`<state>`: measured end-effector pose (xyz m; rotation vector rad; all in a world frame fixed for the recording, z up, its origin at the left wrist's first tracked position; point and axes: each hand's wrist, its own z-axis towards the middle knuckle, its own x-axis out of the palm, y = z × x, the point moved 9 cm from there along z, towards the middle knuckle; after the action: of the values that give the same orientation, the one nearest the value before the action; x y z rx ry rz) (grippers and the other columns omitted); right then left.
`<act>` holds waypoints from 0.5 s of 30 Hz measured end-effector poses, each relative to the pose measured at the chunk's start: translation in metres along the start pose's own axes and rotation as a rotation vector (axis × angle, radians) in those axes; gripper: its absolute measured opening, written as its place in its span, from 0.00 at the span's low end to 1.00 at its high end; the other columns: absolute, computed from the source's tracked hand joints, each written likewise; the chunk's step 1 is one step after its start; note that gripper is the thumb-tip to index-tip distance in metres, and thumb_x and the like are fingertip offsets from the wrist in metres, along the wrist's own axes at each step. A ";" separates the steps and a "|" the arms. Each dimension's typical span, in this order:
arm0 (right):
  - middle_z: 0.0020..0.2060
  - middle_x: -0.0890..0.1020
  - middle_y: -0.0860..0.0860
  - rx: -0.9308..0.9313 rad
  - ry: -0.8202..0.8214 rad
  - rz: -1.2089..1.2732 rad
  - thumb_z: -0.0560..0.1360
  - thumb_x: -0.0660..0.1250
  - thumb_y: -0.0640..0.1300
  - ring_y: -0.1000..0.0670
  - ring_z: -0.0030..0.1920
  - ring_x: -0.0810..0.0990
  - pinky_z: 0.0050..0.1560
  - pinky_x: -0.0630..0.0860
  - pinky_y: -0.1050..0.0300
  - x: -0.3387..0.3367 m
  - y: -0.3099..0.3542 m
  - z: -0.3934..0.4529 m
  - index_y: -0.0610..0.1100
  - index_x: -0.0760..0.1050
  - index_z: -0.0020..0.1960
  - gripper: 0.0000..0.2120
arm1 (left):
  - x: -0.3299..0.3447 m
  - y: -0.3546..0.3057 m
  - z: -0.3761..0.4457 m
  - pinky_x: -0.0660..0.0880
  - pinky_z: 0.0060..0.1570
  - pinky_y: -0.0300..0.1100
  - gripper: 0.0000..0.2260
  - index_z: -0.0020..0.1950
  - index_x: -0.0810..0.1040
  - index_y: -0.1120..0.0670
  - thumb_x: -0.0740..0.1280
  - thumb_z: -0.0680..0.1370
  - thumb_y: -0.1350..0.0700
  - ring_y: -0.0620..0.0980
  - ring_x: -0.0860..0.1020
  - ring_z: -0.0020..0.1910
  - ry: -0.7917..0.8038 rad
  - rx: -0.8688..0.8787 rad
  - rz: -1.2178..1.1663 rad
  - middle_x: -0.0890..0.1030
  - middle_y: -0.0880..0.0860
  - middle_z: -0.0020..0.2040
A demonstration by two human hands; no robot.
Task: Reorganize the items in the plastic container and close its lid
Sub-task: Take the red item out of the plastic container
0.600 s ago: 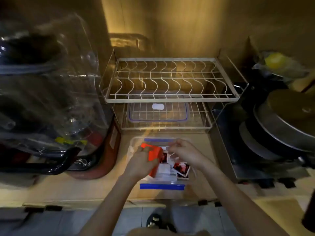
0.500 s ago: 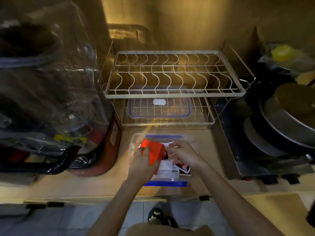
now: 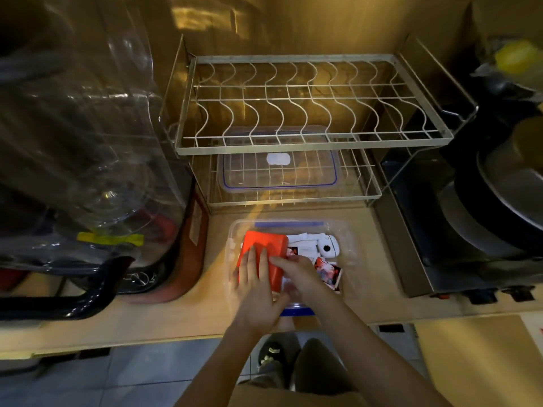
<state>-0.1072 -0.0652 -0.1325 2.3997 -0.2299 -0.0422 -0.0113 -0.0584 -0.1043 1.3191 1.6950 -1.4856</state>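
Note:
A clear plastic container (image 3: 348, 245) with blue clips sits open on the wooden counter in front of me. Inside lie an orange-red box (image 3: 266, 248), a small white camera (image 3: 328, 245), white papers and a few instant photos (image 3: 328, 273). My left hand (image 3: 255, 292) lies flat on top of the orange-red box with fingers spread, pressing it into the container's left side. My right hand (image 3: 299, 274) rests against the box's right edge, fingers curled over the papers. The container's clear lid (image 3: 279, 171) with a blue seal lies on the lower shelf of the dish rack behind.
A two-tier metal dish rack (image 3: 308, 142) stands right behind the container. A large clear water jug (image 3: 88, 142) and a red cylinder (image 3: 188, 254) crowd the left. Pots and a stove (image 3: 484, 215) fill the right. The counter's front edge (image 3: 176, 336) is near my body.
The orange-red box, held tilted above the container before, now lies lower and flatter inside it under my left palm. My right hand has shifted to the box's right edge, uncovering the white camera.

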 end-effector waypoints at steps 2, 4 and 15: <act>0.49 0.84 0.42 -0.010 -0.053 -0.023 0.65 0.73 0.46 0.41 0.53 0.81 0.58 0.77 0.43 0.000 -0.005 0.006 0.38 0.78 0.55 0.20 | -0.001 0.000 0.000 0.44 0.74 0.52 0.43 0.76 0.40 0.53 0.44 0.65 0.34 0.53 0.42 0.77 -0.026 0.011 -0.027 0.42 0.54 0.78; 0.49 0.84 0.43 -0.020 -0.077 -0.072 0.66 0.73 0.47 0.42 0.53 0.82 0.60 0.77 0.43 0.000 -0.007 0.006 0.40 0.79 0.53 0.18 | -0.002 0.001 0.000 0.46 0.74 0.53 0.43 0.76 0.44 0.54 0.48 0.66 0.35 0.54 0.46 0.77 -0.064 0.023 -0.068 0.46 0.55 0.78; 0.46 0.80 0.52 -0.464 -0.190 0.071 0.72 0.70 0.41 0.53 0.44 0.80 0.40 0.77 0.60 -0.074 0.076 -0.046 0.48 0.73 0.57 0.15 | 0.000 0.008 0.004 0.38 0.74 0.51 0.49 0.73 0.32 0.49 0.33 0.59 0.23 0.53 0.37 0.76 -0.022 -0.014 -0.003 0.34 0.54 0.76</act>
<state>-0.1874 -0.0768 -0.0504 1.9238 -0.3518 -0.2623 -0.0052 -0.0624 -0.1085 1.2881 1.6915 -1.4819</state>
